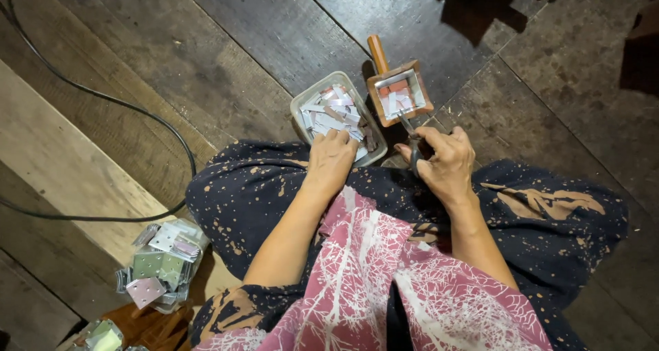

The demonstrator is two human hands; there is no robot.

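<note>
Left hand [331, 157] reaches, fingers bent, into the plastic tray [299, 105] of paper pieces [332, 111] – right hand [445, 160], at 3 o'clock, grips a dark-handled tool [413, 139].

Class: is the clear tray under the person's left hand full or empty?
Full: the clear tray holds a heap of small pale pieces, with the left hand at its edge.

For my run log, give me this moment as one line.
left hand: in tray of small cards | right hand: gripping thin metal tool | tool tip: at wooden handled box | seat: plank floor
</note>
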